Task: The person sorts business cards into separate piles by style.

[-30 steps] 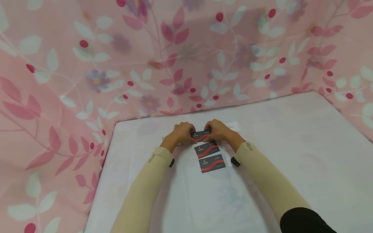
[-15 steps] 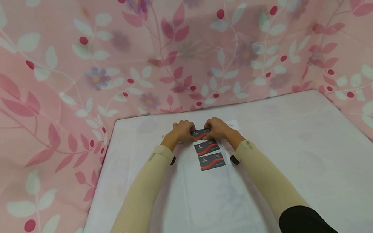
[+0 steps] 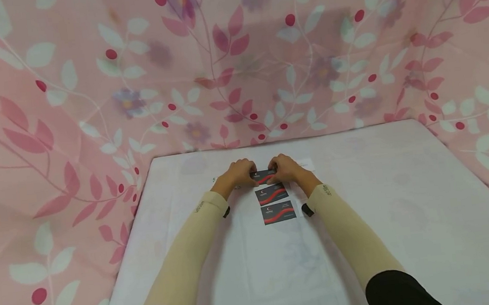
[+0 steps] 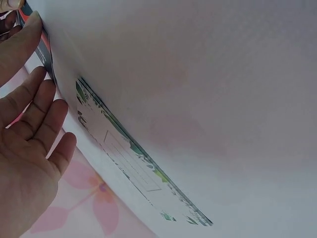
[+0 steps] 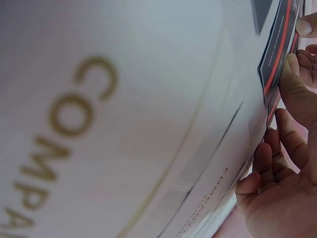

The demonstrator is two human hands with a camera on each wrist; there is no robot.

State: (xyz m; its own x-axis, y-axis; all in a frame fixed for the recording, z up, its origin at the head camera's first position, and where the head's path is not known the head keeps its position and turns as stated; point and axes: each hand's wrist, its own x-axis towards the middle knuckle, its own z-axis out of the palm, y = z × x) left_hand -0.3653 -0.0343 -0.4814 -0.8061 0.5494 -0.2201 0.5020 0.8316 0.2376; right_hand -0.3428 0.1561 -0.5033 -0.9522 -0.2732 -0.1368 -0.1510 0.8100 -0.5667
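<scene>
My left hand (image 3: 240,174) and right hand (image 3: 287,169) hold a dark grey business card (image 3: 263,177) with a red wavy stripe by its two ends. The thumb of each hand lies on the card's near side and the fingers reach behind it. Below it in the head view lie two matching cards in a column, a middle card (image 3: 272,194) and a nearer card (image 3: 278,212). The left wrist view has the held card's edge (image 4: 45,54) between thumb and fingers. From the right wrist, the held card (image 5: 294,47) is partly covered by the thumb.
Left of the hands is a stack of white cards with green leaf print (image 4: 133,153). A white card with gold lettering (image 5: 74,111) fills much of the right wrist view. Another white card (image 3: 306,165) lies behind the right hand. A pink floral cloth (image 3: 236,74) hangs beyond the white table (image 3: 411,204).
</scene>
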